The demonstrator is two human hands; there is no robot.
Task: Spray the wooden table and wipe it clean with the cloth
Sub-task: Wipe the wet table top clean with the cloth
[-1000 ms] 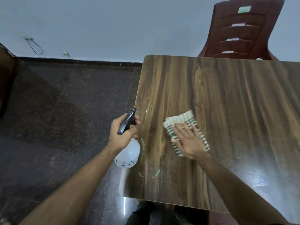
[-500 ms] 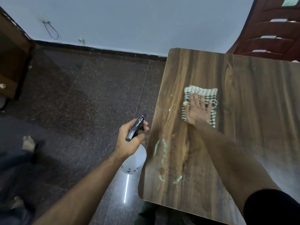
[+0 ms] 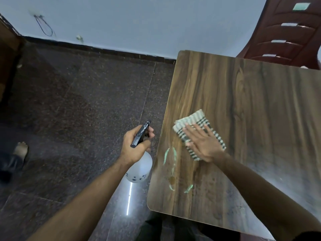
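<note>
Wooden table (image 3: 251, 105), one of it, fills the right side, its grain running away from the person toward the wall; pale green smears mark its near left corner. One red-brown plastic chair (image 3: 284, 32) stands at the far edge. One spray bottle (image 3: 139, 168) hangs off the table's left edge over the floor, white body lowest, black nozzle pointing up and away. One striped cloth (image 3: 194, 122) lies flat near that left edge, long axis slanting from far left to near right. Left hand (image 3: 135, 146) grips the bottle's neck; right hand (image 3: 204, 145) presses the cloth with fingers spread flat.
</note>
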